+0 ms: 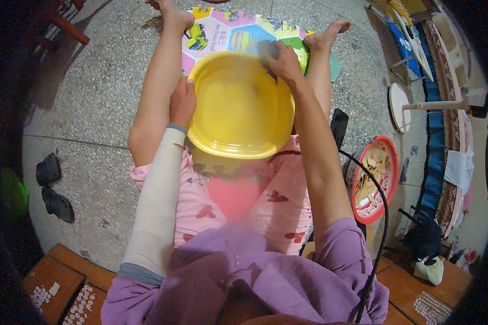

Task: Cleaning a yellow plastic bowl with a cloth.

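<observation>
A yellow plastic basin (240, 109) with rounded corners is tilted between my legs, its inside facing me. My left hand (182, 102) grips its left rim, thumb over the edge. At the far right rim, my right hand (284, 63) presses a dark, crumpled pad or cloth (268, 49) against the basin; blur hides what exactly it is. A dark strand of it hangs inside the rim. Under the basin's far side lies a foam play mat (223, 30) printed with coloured hexagons and vehicles. Nothing distinct shows inside the basin.
To my right stand a red-rimmed enamel basin (376, 178) holding tan scraps and a black phone (340, 124) with a cable (380, 191). Dark slippers (53, 189) lie left on the speckled floor. Small white discs (79, 304) rest on brown boards. A round white stand base (399, 107) is farther right.
</observation>
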Demonstrator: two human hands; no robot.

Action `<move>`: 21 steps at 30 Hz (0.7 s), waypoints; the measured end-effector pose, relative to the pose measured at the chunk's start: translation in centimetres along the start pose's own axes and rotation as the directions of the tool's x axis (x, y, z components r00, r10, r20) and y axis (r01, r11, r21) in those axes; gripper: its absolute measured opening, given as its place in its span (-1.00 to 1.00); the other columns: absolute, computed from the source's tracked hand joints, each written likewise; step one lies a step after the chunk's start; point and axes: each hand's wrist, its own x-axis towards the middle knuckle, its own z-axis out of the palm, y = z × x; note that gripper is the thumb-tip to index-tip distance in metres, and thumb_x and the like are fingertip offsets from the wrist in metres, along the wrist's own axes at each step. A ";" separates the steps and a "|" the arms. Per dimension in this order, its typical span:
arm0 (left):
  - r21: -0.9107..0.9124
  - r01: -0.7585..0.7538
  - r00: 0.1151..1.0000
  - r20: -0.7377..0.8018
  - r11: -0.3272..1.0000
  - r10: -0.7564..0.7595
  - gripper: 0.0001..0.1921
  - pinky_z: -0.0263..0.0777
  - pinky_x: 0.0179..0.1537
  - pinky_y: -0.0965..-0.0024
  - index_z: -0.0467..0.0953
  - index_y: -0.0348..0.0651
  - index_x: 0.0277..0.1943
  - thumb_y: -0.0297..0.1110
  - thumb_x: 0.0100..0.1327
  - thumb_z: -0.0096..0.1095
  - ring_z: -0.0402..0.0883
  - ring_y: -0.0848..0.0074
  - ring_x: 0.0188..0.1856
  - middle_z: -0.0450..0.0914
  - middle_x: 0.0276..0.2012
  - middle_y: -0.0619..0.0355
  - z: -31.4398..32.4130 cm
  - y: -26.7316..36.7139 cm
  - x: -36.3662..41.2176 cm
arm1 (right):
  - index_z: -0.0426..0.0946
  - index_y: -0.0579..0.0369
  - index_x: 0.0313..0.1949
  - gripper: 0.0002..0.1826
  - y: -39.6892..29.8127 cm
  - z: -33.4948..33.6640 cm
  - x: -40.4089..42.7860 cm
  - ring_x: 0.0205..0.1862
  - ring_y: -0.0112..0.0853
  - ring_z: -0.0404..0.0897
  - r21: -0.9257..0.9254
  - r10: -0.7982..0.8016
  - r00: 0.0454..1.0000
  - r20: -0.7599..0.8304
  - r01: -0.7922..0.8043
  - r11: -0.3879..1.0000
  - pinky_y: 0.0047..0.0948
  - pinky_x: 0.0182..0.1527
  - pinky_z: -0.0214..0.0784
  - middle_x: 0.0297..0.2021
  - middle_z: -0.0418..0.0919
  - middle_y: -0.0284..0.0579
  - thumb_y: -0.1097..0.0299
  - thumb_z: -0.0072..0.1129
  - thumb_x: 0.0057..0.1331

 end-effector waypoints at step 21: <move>-0.013 0.065 0.998 -0.016 0.998 -0.066 -0.73 0.25 -0.20 0.10 0.37 -0.30 -0.24 -0.27 0.22 -0.21 0.41 -0.05 -0.20 0.46 -0.28 -0.23 0.0 0.5 0.0 | 0.47 0.10 -0.17 -0.63 -3.8 5.5 5.3 -0.23 -0.26 0.53 -0.037 -0.360 0.905 0.228 0.378 0.925 -0.40 -0.15 0.35 -0.24 0.53 -0.07 0.33 0.10 -0.03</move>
